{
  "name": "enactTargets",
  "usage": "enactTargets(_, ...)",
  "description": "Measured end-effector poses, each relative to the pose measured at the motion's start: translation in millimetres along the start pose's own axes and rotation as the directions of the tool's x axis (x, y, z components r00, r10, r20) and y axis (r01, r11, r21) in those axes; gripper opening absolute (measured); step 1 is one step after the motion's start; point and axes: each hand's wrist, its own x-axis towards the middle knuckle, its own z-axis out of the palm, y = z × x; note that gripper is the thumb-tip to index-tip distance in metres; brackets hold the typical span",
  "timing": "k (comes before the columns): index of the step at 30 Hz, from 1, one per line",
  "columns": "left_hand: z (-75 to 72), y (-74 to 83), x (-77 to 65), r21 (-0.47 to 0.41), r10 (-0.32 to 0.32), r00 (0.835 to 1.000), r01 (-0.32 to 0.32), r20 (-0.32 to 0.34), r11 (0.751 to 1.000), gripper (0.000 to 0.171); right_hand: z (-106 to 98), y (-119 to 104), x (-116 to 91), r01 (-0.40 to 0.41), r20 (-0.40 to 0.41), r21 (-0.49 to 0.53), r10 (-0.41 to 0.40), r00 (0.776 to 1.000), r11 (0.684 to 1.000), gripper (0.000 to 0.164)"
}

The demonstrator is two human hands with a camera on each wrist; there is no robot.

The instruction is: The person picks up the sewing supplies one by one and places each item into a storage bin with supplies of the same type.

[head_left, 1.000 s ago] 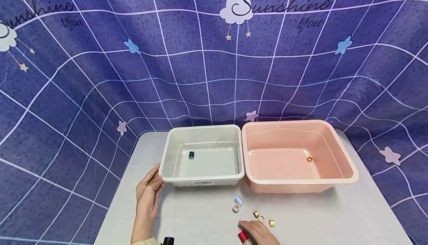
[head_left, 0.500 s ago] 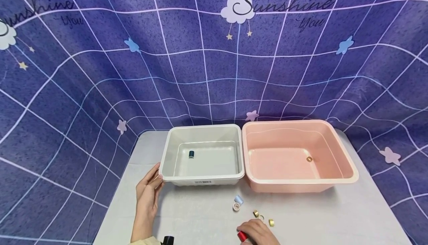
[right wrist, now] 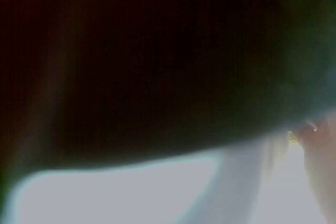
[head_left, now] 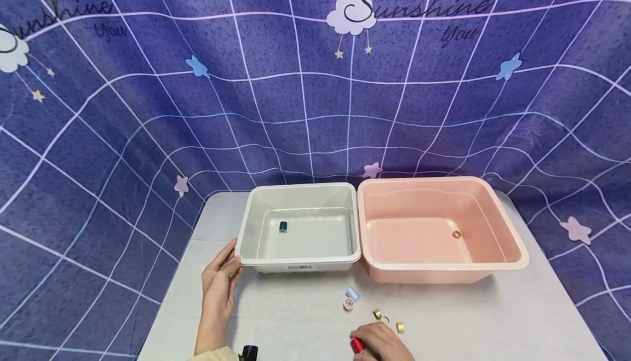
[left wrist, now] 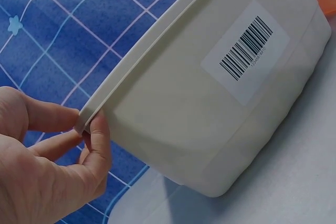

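Observation:
My left hand [head_left: 217,290] pinches the left front corner of the white plastic bin's rim [head_left: 300,262]. In the left wrist view the thumb [left wrist: 100,140] is under the lip and a finger lies on its outer edge. A dark teal thread spool [head_left: 283,227] is inside this bin. Low in the head view, my right hand [head_left: 382,341] holds a red thread spool [head_left: 357,344], fingers curled over it. Beyond it on the table are a light blue spool [head_left: 352,293], a pale spool [head_left: 348,304] standing on end, and gold rings [head_left: 377,314]. A dark blur covers most of the right wrist view.
A pink bin [head_left: 443,267] stands against the white bin's right side, with one gold ring [head_left: 456,234] inside. Another gold ring [head_left: 400,327] lies right of the others. A purple-blue curtain [head_left: 315,98] hangs behind the table. A black cylinder [head_left: 250,353] shows beside the left sleeve.
The right hand's fingers have curled in over the red spool and now partly cover the middle gold ring. The left hand keeps its hold on the rim.

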Motion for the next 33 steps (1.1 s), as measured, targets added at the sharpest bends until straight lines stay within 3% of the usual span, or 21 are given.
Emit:
enactTargets(4,-1.4,-2.0,-0.8,-0.013,0.010,1.000,-0.009,0.010,1.000,0.056,-3,-3,3,0.028,-0.035,-0.013,-0.029,0.999,1.000,0.035)
enactTargets(16,-0.1,0.2,0.6,-0.045,-0.036,0.999,0.036,-0.007,0.998,0.056,-19,-16,27,0.021,-0.039,-0.037,-0.022,0.999,0.999,0.039)
enactTargets(25,0.0,-0.7,1.0,-0.047,-0.036,0.999,0.036,-0.005,0.998,0.056,-30,-27,52,0.088,-0.103,-0.055,-0.094,0.990,0.995,0.050)
enactTargets(33,-0.1,0.1,-0.6,-0.036,-0.029,1.000,0.029,-0.005,0.999,0.055,-45,-37,78,0.163,-0.150,0.001,-0.161,0.975,0.987,0.045)
